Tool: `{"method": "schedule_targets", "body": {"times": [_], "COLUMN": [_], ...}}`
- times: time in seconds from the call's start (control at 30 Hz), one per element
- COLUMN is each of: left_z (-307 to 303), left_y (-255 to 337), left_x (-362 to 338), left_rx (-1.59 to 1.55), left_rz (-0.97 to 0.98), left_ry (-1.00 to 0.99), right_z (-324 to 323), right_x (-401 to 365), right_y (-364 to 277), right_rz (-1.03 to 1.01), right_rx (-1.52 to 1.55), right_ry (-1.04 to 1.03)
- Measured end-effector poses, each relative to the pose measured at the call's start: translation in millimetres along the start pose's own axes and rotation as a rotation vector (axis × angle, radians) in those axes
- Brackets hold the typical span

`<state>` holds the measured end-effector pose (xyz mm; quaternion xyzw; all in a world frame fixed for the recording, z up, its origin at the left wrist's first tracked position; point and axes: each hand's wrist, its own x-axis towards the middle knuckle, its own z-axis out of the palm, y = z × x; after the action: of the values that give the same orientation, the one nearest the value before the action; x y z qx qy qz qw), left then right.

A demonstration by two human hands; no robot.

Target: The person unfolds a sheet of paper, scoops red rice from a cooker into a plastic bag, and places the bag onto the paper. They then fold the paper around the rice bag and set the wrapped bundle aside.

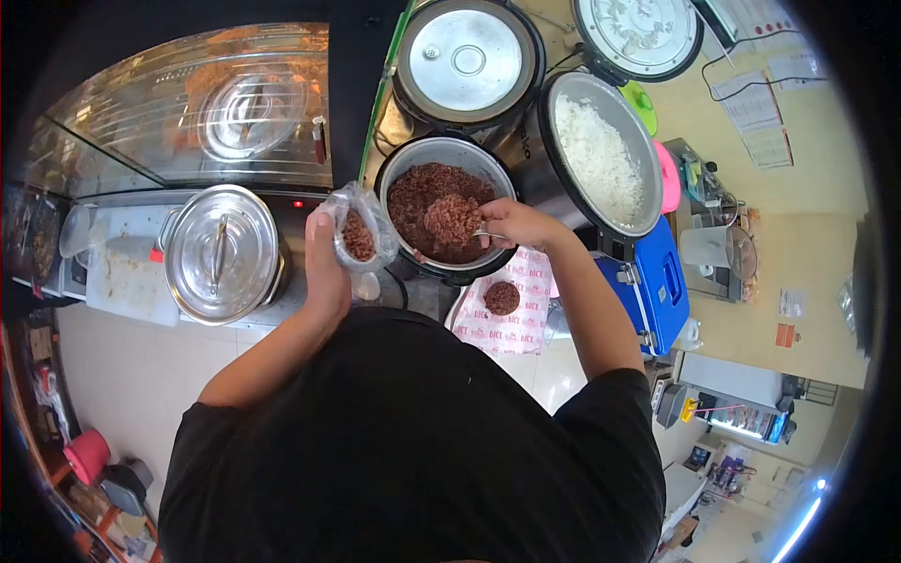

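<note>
A round pot of dark red-brown rice [413,192] stands open in front of me. My right hand [514,225] grips a spoon whose bowl is heaped with the same rice [452,220], held over the pot. Left of the pot, my left hand [324,258] is wrapped round a clear plastic bag [382,232] with some reddish rice inside. Below the pot, a round mound of red-brown rice [501,298] lies on white paper with pink print [527,328].
A cooker of white rice [601,155] is at the right, with a closed cooker [466,61] behind the red rice. A lidded steel pot [221,253] stands at the left, below a glass display case [235,113]. A blue cooler [662,281] is at the right.
</note>
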<state>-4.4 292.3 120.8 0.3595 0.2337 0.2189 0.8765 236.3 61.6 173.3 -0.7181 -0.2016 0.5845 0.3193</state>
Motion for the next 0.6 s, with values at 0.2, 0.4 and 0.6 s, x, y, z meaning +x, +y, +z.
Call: {"method": "schedule_targets", "body": {"times": [0.2,0.4,0.6], "left_z": [87,145,137], "left_y": [9,-14,-16], "left_x": [29,62,86], "left_rx": [0.116,-0.094,0.257], "left_rz": [-0.142,-0.266,-0.274], "left_ry": [0.02,-0.132,-0.246], "right_z": [27,94,101], "right_x": [-32,-20,-30], "right_y": [-12,-33,-22], "right_rz": [-0.277,-0.56,-0.518], "right_rx": [0.374,-0.323,-0.628], "right_ry": [0.333,0.954,0.878]}}
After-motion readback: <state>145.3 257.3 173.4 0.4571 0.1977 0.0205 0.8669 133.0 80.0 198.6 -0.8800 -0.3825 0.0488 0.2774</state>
